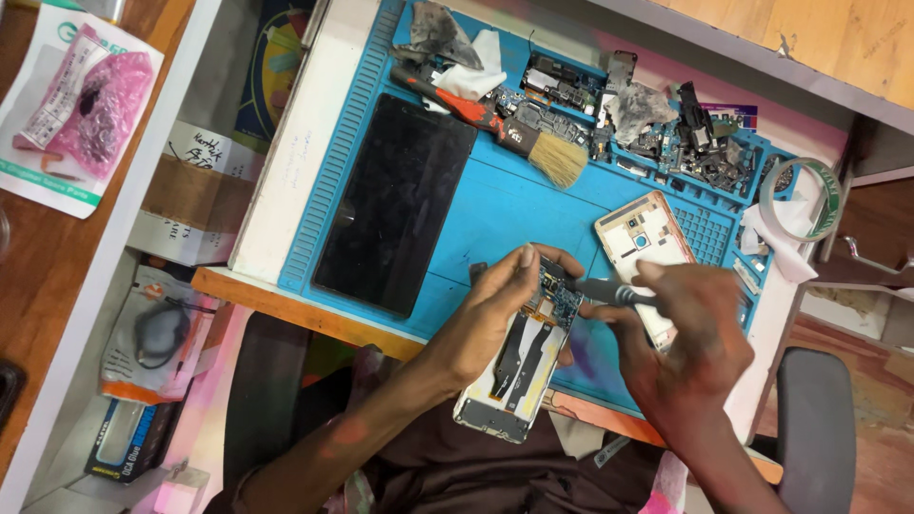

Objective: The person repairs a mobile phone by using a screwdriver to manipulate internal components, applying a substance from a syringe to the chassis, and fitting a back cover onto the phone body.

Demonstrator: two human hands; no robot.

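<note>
At the mat's near edge, toward six o'clock, the left hand (495, 319) grips an opened phone (519, 366), fingers curled over its upper end, thumb along the side, its lower end jutting past the table edge toward the lap. Right hand (690, 333) is closed around a dark screwdriver (609, 291), whose tip points to nine o'clock and meets the phone's circuit board (555, 290) just beside the left fingertips. Just past the right knuckles, at one o'clock, lies a pale back cover (638, 233), partly hidden by that hand. At ten o'clock from the phone a black tablet (395, 205) lies flat on the blue mat (514, 205). At twelve o'clock a brush (514, 133) with an orange-and-black handle rests aslant, bristles toward three o'clock. Beyond it, the mat's tray compartments hold loose boards and parts (685, 143). A tape roll (800, 198) sits at two o'clock, off the mat's corner.
</note>
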